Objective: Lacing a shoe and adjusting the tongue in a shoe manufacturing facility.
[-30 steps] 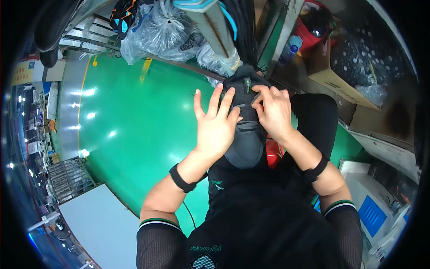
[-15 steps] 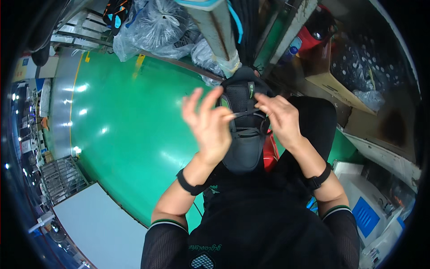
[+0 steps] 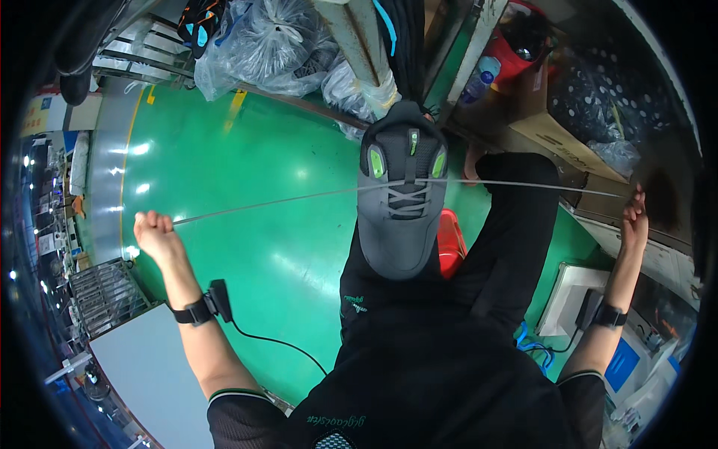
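A dark grey sneaker (image 3: pixel 400 243) with green side patches rests on my lap, toe toward me. Its lower lacing crosses the tongue. From the upper eyelets a grey shoelace (image 3: pixel 277 200) runs out taut to both sides. Far out at the left, my left hand (image 3: pixel 155 232) is closed around one end of the lace. My right hand (image 3: pixel 636 217), far out at the right, is closed on the other end. Neither hand touches the shoe itself. Both arms are spread wide, with black bands on the wrists.
A metal post (image 3: pixel 359 45) rises just beyond the shoe, beside clear plastic bags (image 3: pixel 273 45). At right stand a cardboard box (image 3: pixel 550 135) and a blue-capped bottle (image 3: pixel 482 78). A red container (image 3: pixel 450 243) shows beside my leg. A white tabletop (image 3: pixel 161 374) lies lower left.
Both hands have moved apart from over the shoe, left hand to the left and right hand to the right. The lace is now stretched straight between them, and the shoe's upper is uncovered.
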Demonstrator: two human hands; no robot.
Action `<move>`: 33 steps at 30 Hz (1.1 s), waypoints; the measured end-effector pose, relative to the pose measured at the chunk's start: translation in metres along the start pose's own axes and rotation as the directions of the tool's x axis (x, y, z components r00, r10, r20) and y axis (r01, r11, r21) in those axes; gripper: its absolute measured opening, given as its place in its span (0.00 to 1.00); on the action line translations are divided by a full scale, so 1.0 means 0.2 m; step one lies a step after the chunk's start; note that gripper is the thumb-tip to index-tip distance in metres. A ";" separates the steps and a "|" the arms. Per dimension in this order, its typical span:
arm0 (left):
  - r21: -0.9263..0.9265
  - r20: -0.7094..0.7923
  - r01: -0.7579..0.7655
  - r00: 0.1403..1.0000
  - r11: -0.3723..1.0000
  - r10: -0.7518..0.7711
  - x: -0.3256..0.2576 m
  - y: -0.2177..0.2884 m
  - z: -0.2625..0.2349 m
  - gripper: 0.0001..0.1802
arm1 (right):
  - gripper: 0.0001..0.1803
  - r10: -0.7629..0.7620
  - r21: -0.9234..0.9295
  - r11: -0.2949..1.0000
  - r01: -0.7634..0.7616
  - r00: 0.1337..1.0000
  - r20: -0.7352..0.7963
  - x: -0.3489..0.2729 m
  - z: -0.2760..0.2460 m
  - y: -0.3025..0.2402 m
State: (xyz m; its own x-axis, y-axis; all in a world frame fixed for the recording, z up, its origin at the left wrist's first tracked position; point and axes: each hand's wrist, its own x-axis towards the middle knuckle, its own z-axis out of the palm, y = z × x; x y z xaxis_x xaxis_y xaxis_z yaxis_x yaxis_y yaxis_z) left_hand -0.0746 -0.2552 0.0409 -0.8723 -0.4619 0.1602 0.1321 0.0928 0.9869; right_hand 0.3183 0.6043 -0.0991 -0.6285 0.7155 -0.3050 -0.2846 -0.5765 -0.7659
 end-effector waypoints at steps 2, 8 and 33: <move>0.297 0.234 -0.183 0.965 0.937 0.114 -0.23 -0.03 0.17 0.07 | 0.17 0.014 -0.229 0.973 -0.023 0.999 -0.041 -0.22 0.26 0.22; 0.217 0.962 -0.535 0.259 0.817 -0.086 -1.12 0.02 0.81 0.17 | 0.12 0.218 -0.709 0.671 0.218 0.856 0.469 -0.83 1.39 1.06; 0.041 0.994 -0.665 -0.047 0.745 -0.096 -1.02 -0.13 1.14 0.06 | 0.12 0.674 -0.877 0.480 0.026 0.629 0.388 -0.82 1.50 1.26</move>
State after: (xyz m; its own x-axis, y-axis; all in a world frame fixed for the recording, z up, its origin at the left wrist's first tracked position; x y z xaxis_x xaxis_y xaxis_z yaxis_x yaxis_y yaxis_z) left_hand -0.0077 0.0371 -0.0228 -0.4393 0.8899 -0.1225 0.6599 0.4123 0.6282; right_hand 0.1330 0.2232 -0.0715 -0.8679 -0.0913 -0.4884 0.4815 0.0877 -0.8721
